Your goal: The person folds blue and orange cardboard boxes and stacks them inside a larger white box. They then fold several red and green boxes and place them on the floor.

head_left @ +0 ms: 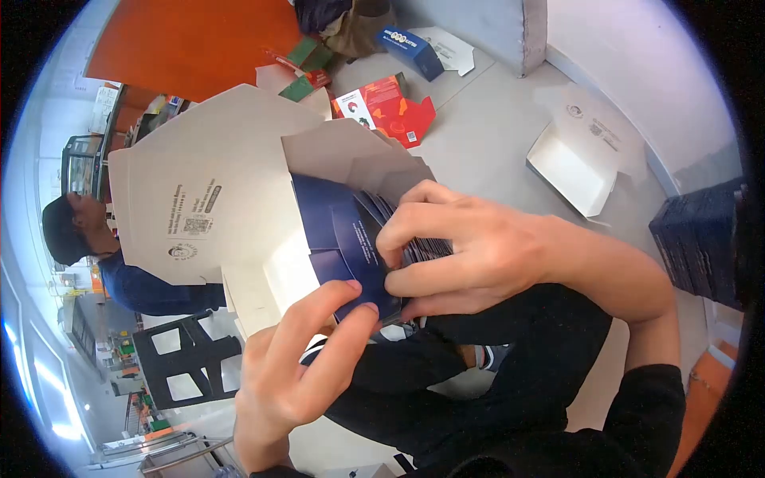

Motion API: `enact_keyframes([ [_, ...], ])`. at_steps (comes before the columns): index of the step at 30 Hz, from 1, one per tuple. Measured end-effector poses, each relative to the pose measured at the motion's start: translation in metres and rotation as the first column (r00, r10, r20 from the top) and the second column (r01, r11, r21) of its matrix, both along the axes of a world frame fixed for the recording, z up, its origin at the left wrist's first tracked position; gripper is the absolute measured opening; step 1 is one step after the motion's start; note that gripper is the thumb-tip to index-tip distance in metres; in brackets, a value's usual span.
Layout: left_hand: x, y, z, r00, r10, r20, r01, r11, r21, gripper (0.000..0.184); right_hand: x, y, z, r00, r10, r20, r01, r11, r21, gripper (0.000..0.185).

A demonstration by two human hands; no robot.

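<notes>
Before me is a nest of cardboard food boxes, white inside and dark blue outside. The front box (183,183) has its white lid raised, with printed text and a QR code. My left hand (299,358) grips the lower edge of its dark blue side wall (331,239), two fingertips pressed on the blue face and the thumb hidden behind. My right hand (478,255) curls its fingers over the layered edges of the nested boxes (426,248), close beside the blue wall. Its fingertips are partly hidden among the layers.
An open white box (570,175) lies on the floor at right, near a dark blue stack (697,243) by the wall. Red and green cartons (390,111) and a blue box (410,52) lie ahead. A person in a dark cap (72,231) and a black plastic frame (187,358) are at left.
</notes>
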State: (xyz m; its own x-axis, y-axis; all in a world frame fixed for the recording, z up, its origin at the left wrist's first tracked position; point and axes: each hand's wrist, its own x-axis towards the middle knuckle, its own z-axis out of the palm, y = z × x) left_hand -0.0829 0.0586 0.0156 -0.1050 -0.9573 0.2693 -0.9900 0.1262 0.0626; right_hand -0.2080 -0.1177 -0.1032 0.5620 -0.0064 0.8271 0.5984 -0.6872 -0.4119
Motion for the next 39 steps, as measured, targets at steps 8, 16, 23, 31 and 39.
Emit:
enact_keyframes([
  [8, 0.013, -0.006, 0.002, 0.991, -0.137, -0.007, 0.137, 0.990, 0.045, 0.032, -0.002, 0.001, 0.001, 0.993, 0.080, -0.081, -0.072, 0.993, 0.099, 0.015],
  [16, 0.007, -0.006, 0.002, 0.978, -0.186, -0.096, 0.207, 0.930, 0.304, 0.036, -0.005, 0.008, 0.001, 0.992, 0.106, -0.066, -0.103, 0.994, 0.036, 0.008],
  [23, 0.026, -0.039, 0.016, 0.980, -0.163, 0.113, 0.163, 0.987, 0.016, 0.037, -0.003, 0.012, 0.000, 0.998, 0.006, 0.068, 0.003, 0.991, -0.136, 0.012],
  [31, 0.031, -0.048, 0.026, 0.902, -0.311, 0.299, 0.271, 0.948, 0.167, 0.025, 0.005, 0.014, 0.007, 0.973, -0.186, 0.133, 0.224, 0.892, -0.392, 0.010],
  [39, 0.034, -0.044, 0.024, 0.907, -0.316, 0.278, 0.263, 0.942, 0.210, 0.023, 0.007, 0.019, 0.010, 0.941, -0.318, 0.114, 0.334, 0.832, -0.442, 0.012],
])
